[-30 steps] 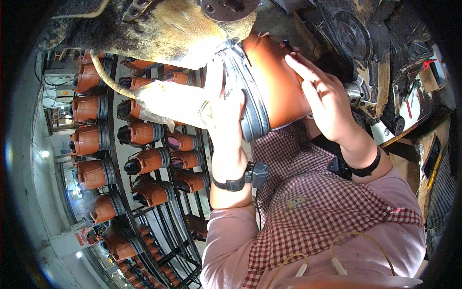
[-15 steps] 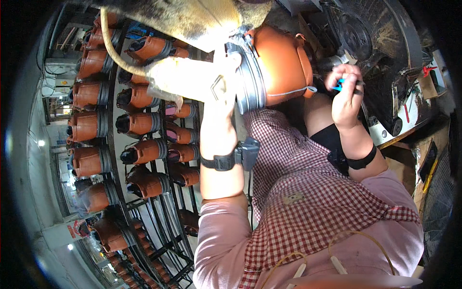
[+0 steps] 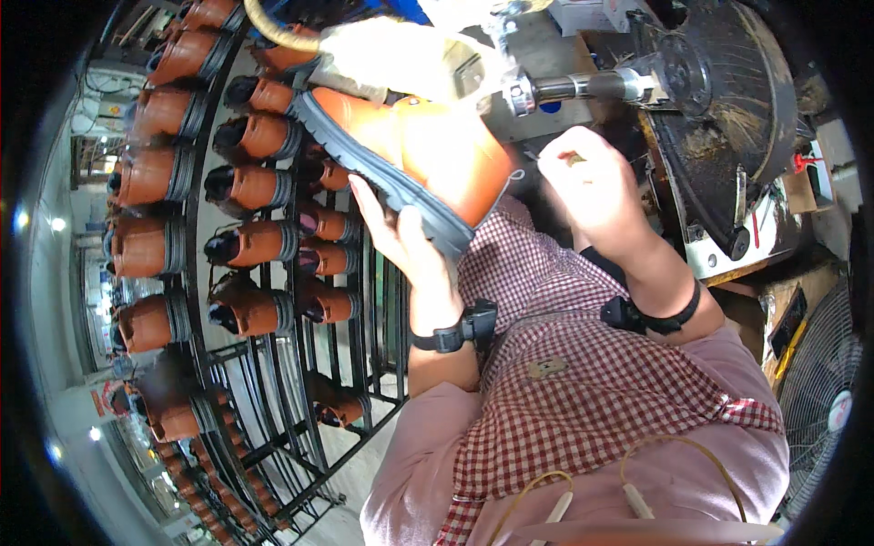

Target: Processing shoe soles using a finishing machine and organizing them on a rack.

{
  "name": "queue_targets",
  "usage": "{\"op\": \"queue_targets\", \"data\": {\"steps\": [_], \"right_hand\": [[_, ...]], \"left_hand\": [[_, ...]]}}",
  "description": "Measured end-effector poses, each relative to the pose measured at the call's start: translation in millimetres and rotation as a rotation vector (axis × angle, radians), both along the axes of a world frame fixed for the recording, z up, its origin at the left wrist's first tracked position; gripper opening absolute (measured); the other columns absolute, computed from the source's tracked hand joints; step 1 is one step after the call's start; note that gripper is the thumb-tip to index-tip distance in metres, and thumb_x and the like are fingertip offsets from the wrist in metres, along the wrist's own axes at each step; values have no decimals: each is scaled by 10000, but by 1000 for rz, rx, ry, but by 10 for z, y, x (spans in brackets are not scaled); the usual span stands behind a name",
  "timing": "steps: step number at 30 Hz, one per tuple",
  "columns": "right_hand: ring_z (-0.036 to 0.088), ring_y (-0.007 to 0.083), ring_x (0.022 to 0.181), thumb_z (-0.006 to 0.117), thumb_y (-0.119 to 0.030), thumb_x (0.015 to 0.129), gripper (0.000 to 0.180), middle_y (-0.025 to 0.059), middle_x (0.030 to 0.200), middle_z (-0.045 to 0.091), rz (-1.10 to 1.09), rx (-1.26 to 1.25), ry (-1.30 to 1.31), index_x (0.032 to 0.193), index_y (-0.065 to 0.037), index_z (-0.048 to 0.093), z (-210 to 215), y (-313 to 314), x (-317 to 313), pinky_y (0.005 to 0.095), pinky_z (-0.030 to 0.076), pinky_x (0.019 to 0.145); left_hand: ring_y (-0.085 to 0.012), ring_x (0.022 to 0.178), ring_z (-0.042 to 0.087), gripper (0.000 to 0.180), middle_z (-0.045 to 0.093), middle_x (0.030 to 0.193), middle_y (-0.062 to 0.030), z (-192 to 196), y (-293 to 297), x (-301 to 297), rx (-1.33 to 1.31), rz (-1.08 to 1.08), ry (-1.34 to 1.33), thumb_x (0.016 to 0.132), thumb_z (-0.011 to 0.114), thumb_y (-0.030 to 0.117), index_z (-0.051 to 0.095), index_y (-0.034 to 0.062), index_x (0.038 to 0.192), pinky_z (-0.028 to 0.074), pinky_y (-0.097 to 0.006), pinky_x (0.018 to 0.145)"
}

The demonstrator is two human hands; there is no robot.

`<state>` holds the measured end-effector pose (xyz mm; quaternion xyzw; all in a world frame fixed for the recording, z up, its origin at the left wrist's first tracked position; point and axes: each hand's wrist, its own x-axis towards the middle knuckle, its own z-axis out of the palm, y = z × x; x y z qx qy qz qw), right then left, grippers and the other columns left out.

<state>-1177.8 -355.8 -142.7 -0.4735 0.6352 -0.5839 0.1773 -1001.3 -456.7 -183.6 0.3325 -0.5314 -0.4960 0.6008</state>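
An orange-brown boot [image 3: 446,155] with a dark grey treaded sole [image 3: 391,187] is tilted in front of me, its toe toward the upper left. My left hand [image 3: 401,237] grips it from below, fingers and thumb against the sole. A small pale loop [image 3: 517,175] sticks out at the boot's right side. Just right of that loop, apart from the boot, is my right hand [image 3: 587,173]. Its fingers are curled closed, and whatever lies in them is hidden.
Black racks [image 3: 196,218] on the left hold rows of similar boots. Beyond the boot are a bright, overexposed lamp [image 3: 401,55] and a metal machine shaft [image 3: 592,86]. A large dark wheel-like machine part [image 3: 728,100] stands at right, near a fan [image 3: 828,409].
The boot has turned, showing its side and tilted sole, and come lower. My left hand is now under the sole. My right hand has moved left; the light-blue tool seen in it no longer shows.
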Motion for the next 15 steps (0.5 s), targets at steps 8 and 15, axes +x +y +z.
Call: {"op": "queue_targets", "data": {"steps": [8, 15], "right_hand": [[617, 171, 678, 734, -75, 765, 135, 103, 751, 622, 74, -231, 115, 834, -6, 641, -35, -343, 434, 261, 503, 647], [655, 302, 885, 676, -89, 788, 345, 134, 1007, 671, 373, -162, 758, 1131, -93, 651, 211, -174, 216, 310, 519, 857]], "left_hand": [[-391, 1402, 228, 801, 202, 1523, -247, -154, 82, 192, -196, 37, -156, 753, 583, 195, 274, -19, 1461, 204, -477, 1136], [-381, 1316, 394, 813, 324, 1484, -193, -73, 69, 478, 320, -668, 797, 806, 615, 227, 209, 113, 1502, 314, -524, 1101]]}}
